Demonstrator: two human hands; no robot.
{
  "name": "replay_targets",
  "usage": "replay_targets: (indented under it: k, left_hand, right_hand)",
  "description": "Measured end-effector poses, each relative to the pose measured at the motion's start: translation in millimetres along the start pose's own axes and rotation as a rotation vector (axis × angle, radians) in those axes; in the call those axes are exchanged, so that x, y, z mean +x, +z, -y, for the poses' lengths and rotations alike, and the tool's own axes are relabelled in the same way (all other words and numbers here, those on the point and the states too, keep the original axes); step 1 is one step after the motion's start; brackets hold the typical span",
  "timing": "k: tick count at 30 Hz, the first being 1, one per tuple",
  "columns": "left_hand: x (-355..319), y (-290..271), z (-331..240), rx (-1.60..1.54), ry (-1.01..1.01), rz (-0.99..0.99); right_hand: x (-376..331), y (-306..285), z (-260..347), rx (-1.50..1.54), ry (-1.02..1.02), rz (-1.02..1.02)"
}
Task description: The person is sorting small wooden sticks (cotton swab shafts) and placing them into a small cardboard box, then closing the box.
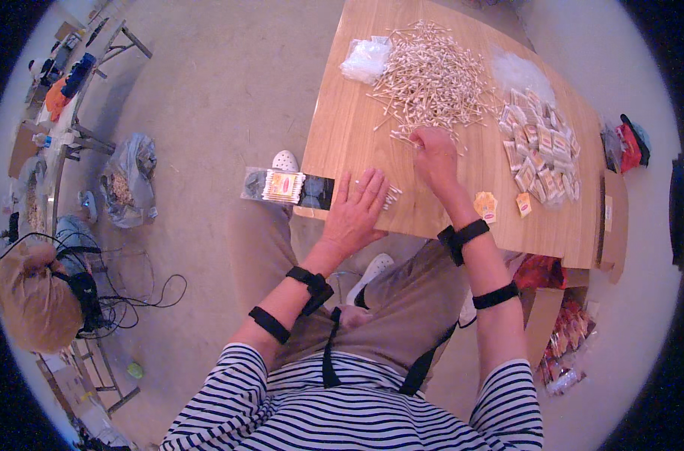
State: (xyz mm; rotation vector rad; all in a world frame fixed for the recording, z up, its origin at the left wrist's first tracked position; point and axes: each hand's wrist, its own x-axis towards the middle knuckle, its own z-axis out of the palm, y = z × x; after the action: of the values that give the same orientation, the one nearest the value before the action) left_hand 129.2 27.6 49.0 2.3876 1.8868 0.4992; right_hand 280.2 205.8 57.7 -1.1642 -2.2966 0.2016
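A large loose pile of cotton swabs (pixel 436 75) covers the far middle of the wooden table (pixel 334 135). At its near edge my right hand (pixel 437 159) is closed in a pinch on cotton swabs; its fingertips are partly hidden. My left hand (pixel 354 207) lies flat near the table's front edge, fingers stretched out. A few swabs (pixel 391 197) lie side by side against its fingers, some perhaps beneath them. Left of that hand, a pack of swabs with a yellow card (pixel 283 186) rests on a dark and clear holder (pixel 317 192) that juts past the table's edge.
Filled swab packs (pixel 541 143) are heaped at the right, below clear plastic bags (pixel 522 75). Another bundle of clear bags (pixel 366 59) lies left of the pile. Yellow cards (pixel 485 206) sit near the front. A cardboard box (pixel 612 225) stands beside the table; another person (pixel 41 293) is at far left.
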Motion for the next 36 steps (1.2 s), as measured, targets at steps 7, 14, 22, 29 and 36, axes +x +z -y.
replay_targets:
  k: [7, 14, 22, 29, 36]
  left_hand:
    - [-1, 4, 2, -0.001, 0.003, -0.012]
    - [-1, 3, 0, 0.022, 0.014, 0.013]
    - [-2, 3, 2, -0.008, 0.0, 0.017]
    - [-2, 0, 1, 0.011, -0.003, 0.04]
    - [-1, 1, 2, 0.001, 0.005, 0.026]
  right_hand:
    - [-18, -12, 8, 0.297, 0.256, 0.029]
    - [-36, -11, 1, 0.181, 0.244, -0.043]
    - [-35, 13, 20, -0.121, 0.187, 0.015]
    - [-24, 11, 20, -0.317, 0.144, 0.186]
    - [-35, -2, 28, -0.159, 0.115, 0.347]
